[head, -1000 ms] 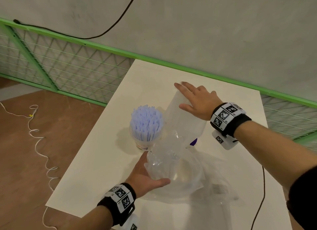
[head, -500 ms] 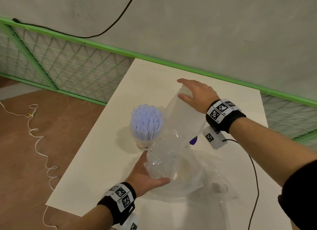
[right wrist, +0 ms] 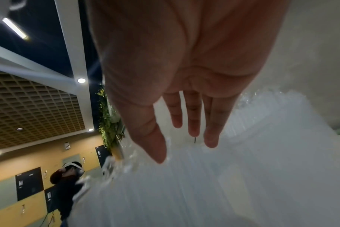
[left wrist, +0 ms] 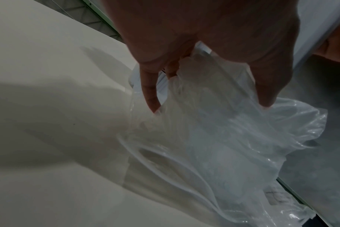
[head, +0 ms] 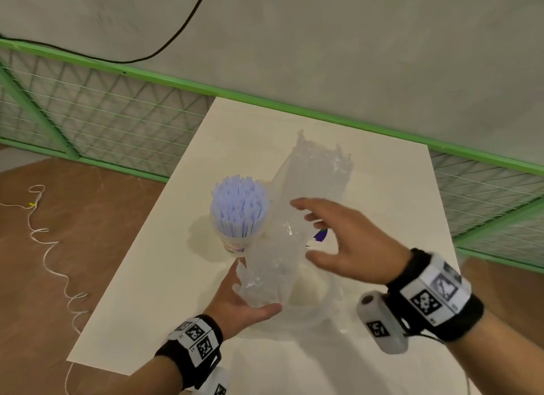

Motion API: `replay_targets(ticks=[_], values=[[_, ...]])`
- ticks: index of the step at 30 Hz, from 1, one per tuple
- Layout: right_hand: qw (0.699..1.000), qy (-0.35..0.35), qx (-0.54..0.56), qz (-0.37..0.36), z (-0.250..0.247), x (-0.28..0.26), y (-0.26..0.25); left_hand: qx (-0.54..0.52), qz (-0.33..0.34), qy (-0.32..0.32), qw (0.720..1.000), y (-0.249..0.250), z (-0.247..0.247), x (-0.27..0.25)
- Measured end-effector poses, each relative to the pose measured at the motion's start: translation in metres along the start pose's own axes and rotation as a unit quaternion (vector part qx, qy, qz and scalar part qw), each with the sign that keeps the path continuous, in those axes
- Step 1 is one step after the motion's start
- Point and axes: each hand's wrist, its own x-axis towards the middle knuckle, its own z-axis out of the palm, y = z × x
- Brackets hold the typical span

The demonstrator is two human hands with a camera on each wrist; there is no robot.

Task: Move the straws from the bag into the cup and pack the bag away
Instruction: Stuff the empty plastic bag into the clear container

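Note:
Pale blue straws (head: 238, 209) stand bunched in a clear cup (head: 235, 243) on the white table (head: 147, 291). A long crumpled clear plastic bag (head: 312, 176) rises at a slant just right of the cup. My left hand (head: 250, 300) grips the bag's bunched lower end (left wrist: 204, 119) between thumb and fingers, above a larger clear bag (head: 321, 309) lying on the table. My right hand (head: 321, 232) hovers with straight spread fingers at the bag's middle (right wrist: 243, 153); contact is unclear.
A green mesh fence (head: 97, 123) runs behind and left of the table, below a grey wall. A white cord (head: 50, 256) snakes over the brown floor at left. A small purple object (head: 321, 235) shows behind the bag. Another person (right wrist: 68, 181) is in the right wrist view.
My right hand has left the bag's far top end and come back toward me to its middle, fingers spread. The freed top has sprung upright. My left hand keeps its grip.

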Motion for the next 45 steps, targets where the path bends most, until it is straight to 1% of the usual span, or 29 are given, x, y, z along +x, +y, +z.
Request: replay_targets(ticks=[3, 5, 8, 10, 13, 17, 22, 24, 27, 30, 35, 36, 38, 40, 41, 43, 45], values=[[0.999, -0.026, -0.02, -0.013, 0.016, -0.001, -0.002, 0.006, 0.009, -0.007, 1.0, -0.003, -0.001, -0.001], [1.0, -0.017, -0.013, -0.015, 0.024, 0.002, -0.002, 0.009, 0.011, -0.011, 1.0, -0.002, -0.002, -0.001], [0.999, 0.037, 0.018, -0.029, 0.037, 0.005, 0.0, 0.007, 0.02, -0.013, 1.0, 0.0, -0.002, -0.004], [0.995, 0.08, 0.044, -0.046, 0.045, 0.005, 0.003, 0.001, 0.014, -0.013, 1.0, 0.0, -0.002, -0.004], [0.989, 0.122, 0.058, -0.059, 0.055, 0.004, 0.005, 0.002, 0.005, -0.007, 1.0, -0.003, -0.002, -0.004], [0.98, 0.167, 0.1, -0.038, 0.066, 0.002, 0.002, -0.006, -0.005, -0.002, 1.0, -0.003, -0.001, -0.004], [0.975, 0.17, 0.143, 0.022, 0.077, 0.0, 0.001, 0.001, -0.012, -0.004, 1.0, -0.005, -0.003, -0.005], [0.972, 0.194, 0.132, 0.026, 0.078, 0.0, -0.001, -0.003, -0.013, -0.005, 1.0, -0.006, -0.003, -0.005], [0.973, 0.216, 0.085, 0.019, 0.075, -0.001, -0.003, -0.007, -0.016, -0.004, 1.0, -0.007, -0.004, -0.004], [0.967, 0.25, 0.05, -0.008, 0.071, -0.003, 0.002, 0.004, -0.014, -0.002, 1.0, -0.007, -0.005, -0.004], [0.973, 0.224, 0.05, 0.021, 0.072, -0.007, 0.011, 0.014, -0.014, -0.007, 1.0, -0.007, -0.005, -0.003], [0.971, 0.235, 0.045, 0.019, 0.07, -0.007, 0.011, 0.013, -0.015, -0.007, 1.0, -0.007, -0.005, -0.003], [0.96, 0.278, 0.034, 0.015, 0.061, -0.008, 0.011, 0.01, -0.015, -0.008, 1.0, -0.007, -0.005, -0.003], [0.946, 0.317, 0.055, 0.026, 0.052, -0.009, 0.011, 0.008, -0.011, -0.007, 1.0, -0.004, -0.004, -0.002], [0.943, 0.324, 0.074, 0.031, 0.049, -0.01, 0.012, 0.008, -0.01, -0.007, 1.0, -0.003, -0.004, -0.002], [0.947, 0.304, 0.098, 0.039, 0.051, -0.01, 0.016, 0.008, -0.011, -0.009, 1.0, -0.002, -0.004, -0.002], [0.959, 0.263, 0.089, 0.047, 0.061, -0.009, 0.021, 0.011, -0.011, -0.008, 1.0, -0.002, -0.004, -0.002]])
